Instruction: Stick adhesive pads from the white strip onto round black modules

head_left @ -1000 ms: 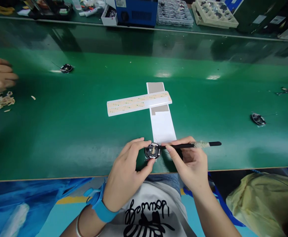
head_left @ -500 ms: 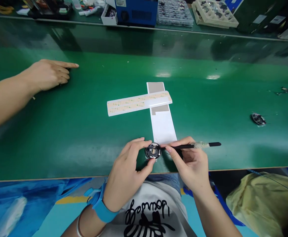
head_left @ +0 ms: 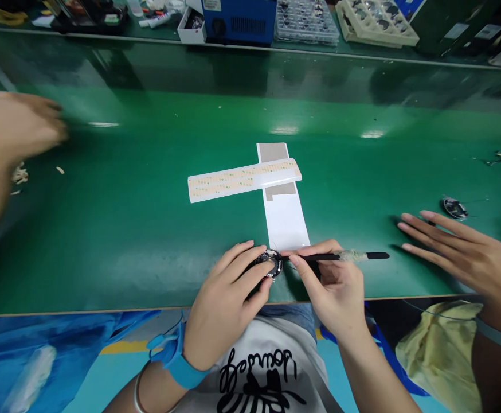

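Black disc (head_left: 270,263), seemingly between hands

Glossy green table (head_left: 147,229), matt black tool (head_left: 375,256), smooth white paper strips (head_left: 287,221).

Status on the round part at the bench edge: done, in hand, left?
Done: cannot tell. In hand: left hand steadies the small round black part at the green bench edge; right hand holds a black stick tool, tip at it. Left: another round part lies far right, near a co-worker's hand.
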`<move>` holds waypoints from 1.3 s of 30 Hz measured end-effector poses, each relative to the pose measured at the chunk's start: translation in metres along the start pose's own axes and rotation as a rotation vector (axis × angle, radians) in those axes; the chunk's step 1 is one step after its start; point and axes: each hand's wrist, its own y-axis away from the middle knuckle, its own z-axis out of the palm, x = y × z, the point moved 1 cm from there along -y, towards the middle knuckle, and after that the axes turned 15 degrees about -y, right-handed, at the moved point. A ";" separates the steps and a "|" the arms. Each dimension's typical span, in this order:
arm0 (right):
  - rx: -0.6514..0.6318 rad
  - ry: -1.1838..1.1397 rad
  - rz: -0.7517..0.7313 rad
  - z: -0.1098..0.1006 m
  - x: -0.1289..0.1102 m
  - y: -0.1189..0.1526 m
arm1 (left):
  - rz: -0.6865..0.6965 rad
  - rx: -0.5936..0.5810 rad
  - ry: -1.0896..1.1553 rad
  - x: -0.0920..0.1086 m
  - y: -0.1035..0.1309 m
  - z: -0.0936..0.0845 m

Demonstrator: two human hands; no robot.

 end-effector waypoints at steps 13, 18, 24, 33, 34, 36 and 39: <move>-0.001 -0.071 0.037 0.000 -0.004 -0.001 | -0.100 0.023 0.071 -0.002 0.003 0.000; 0.003 -0.091 0.027 0.000 -0.002 0.000 | -0.119 0.017 0.081 -0.002 0.002 0.001; 0.013 -0.031 -0.022 0.000 0.000 0.002 | -0.125 0.009 0.082 -0.002 0.002 0.001; -0.010 -0.057 0.018 0.000 -0.003 0.000 | -0.134 0.013 0.087 -0.001 0.003 0.000; -0.011 -0.060 0.023 -0.001 -0.003 0.000 | -0.134 0.015 0.089 -0.001 0.003 0.000; -0.018 -0.062 0.028 -0.001 -0.003 0.001 | -0.135 0.018 0.092 -0.002 0.003 0.000; -0.039 -0.070 0.016 -0.002 -0.002 0.001 | -0.137 0.016 0.091 -0.002 0.002 0.001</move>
